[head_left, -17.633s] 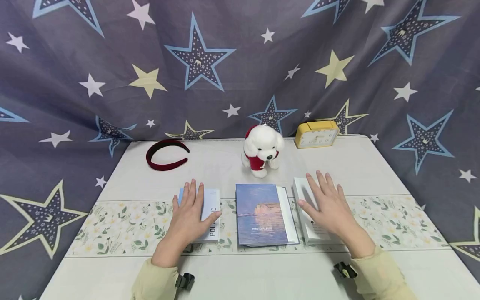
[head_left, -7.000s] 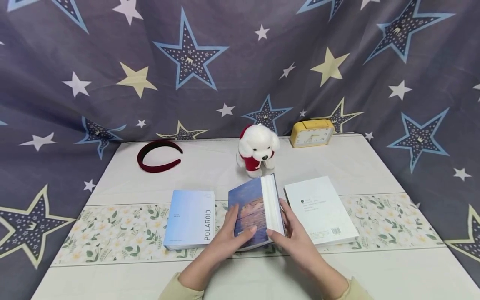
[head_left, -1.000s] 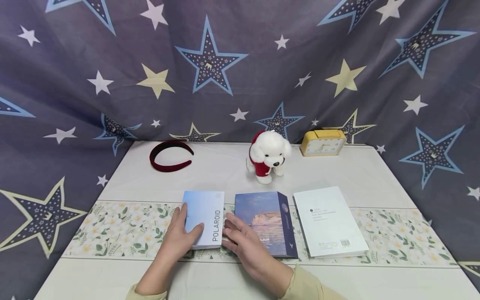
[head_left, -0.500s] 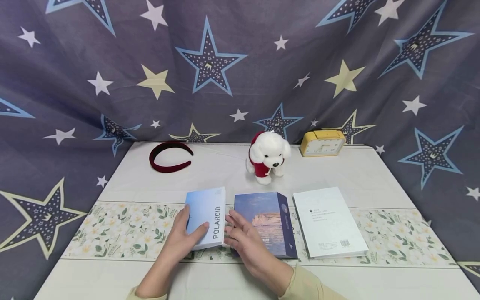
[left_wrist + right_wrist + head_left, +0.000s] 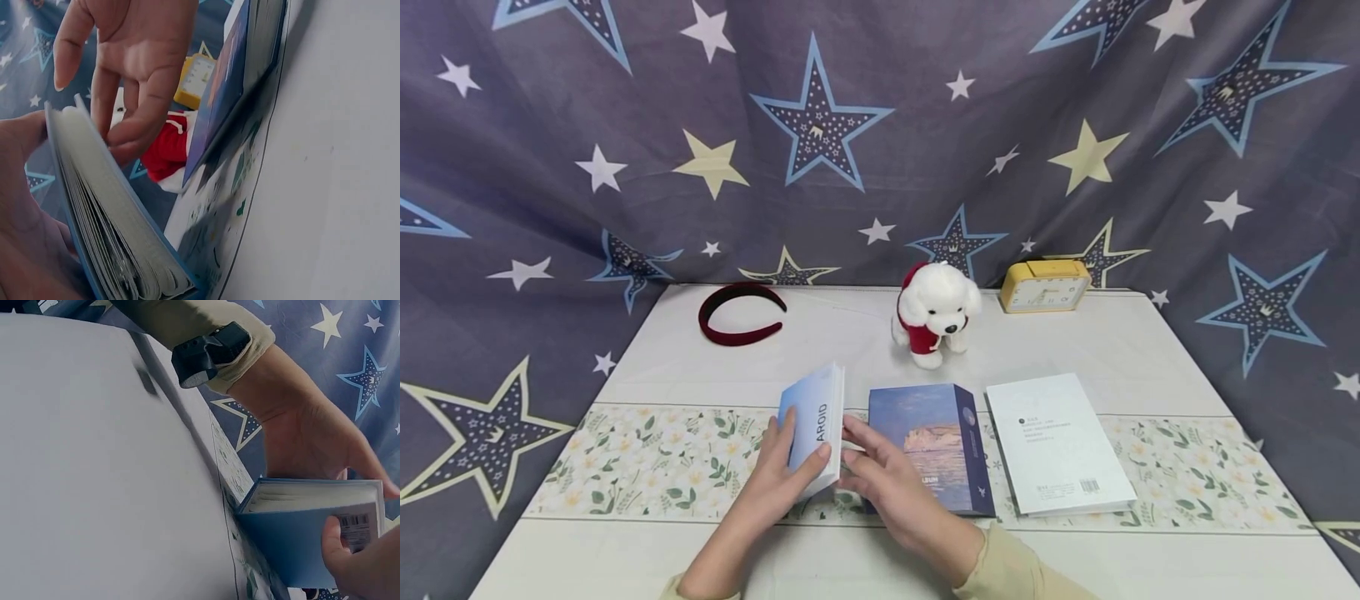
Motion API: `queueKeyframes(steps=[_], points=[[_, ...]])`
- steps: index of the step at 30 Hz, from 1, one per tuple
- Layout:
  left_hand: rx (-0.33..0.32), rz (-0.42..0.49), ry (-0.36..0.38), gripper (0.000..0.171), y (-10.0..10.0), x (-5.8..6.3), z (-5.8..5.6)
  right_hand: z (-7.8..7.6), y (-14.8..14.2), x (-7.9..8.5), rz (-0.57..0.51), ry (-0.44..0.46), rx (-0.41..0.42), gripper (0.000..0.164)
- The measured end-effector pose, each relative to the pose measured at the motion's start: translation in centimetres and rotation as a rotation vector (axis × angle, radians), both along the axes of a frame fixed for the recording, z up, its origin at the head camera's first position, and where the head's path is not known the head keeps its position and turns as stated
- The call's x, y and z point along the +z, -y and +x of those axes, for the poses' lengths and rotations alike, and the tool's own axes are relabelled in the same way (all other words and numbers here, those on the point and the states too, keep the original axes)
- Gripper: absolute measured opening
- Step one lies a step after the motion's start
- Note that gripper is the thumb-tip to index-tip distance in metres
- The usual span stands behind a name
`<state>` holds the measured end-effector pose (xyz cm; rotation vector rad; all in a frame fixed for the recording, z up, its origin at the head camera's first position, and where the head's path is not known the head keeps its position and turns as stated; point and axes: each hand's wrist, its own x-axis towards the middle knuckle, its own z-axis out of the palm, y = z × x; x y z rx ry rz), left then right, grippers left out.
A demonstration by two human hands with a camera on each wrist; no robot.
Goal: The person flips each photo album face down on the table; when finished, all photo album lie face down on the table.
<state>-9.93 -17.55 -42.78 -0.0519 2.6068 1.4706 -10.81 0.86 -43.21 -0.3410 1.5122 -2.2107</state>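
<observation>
My left hand (image 5: 767, 487) grips the light blue album (image 5: 808, 421) marked POLAROID, thumb on its front cover. The album stands tilted, right side raised, its cover turned leftward. In the left wrist view, its white pages (image 5: 112, 219) fan out between the covers. My right hand (image 5: 887, 483) reaches in from the right with loosely extended fingers at the album's edge. From the right wrist, a digit (image 5: 334, 540) of that hand touches the back cover by a barcode label (image 5: 356, 528). Just right of the album, partly behind my right hand, lies the sea-cliff photo album (image 5: 925, 450).
A white book (image 5: 1052, 450) with a barcode lies at the right. Farther back are a dark red headband (image 5: 737, 337), a white plush dog (image 5: 940, 304) in red and a yellow clock (image 5: 1047, 287). A starry cloth (image 5: 850, 217) hangs behind the table.
The light blue album lay nearly flat one second ago and has tipped up, its right side rising. My left hand has shifted right with it. Earlier, both hands held the sea-cliff album, now lying down.
</observation>
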Motion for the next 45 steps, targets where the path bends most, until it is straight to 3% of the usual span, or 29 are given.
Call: queueKeyframes(steps=[12,18,23,29,37,45], points=[[-0.072,0.209,-0.075,0.087,-0.7,0.0,0.1,0.0,0.3,-0.4,-0.008,-0.045,0.095,0.052],[0.013,0.238,-0.035,0.086,-0.5,0.2,0.2,-0.1,0.4,-0.8,0.054,-0.073,0.133,0.049],[0.041,0.329,-0.042,0.081,-0.1,0.5,0.2,0.1,0.5,-1.3,0.18,-0.101,0.125,0.048],[0.084,0.394,-0.043,0.087,0.7,1.1,0.3,0.1,0.6,-1.8,0.312,-0.174,0.121,0.061],[0.161,0.453,-0.051,0.094,1.7,1.6,0.2,0.0,0.8,-1.7,0.357,-0.14,0.132,0.08],[0.143,0.495,-0.036,0.081,2.7,1.3,0.2,-0.1,0.8,-1.3,0.315,-0.099,0.13,0.084]])
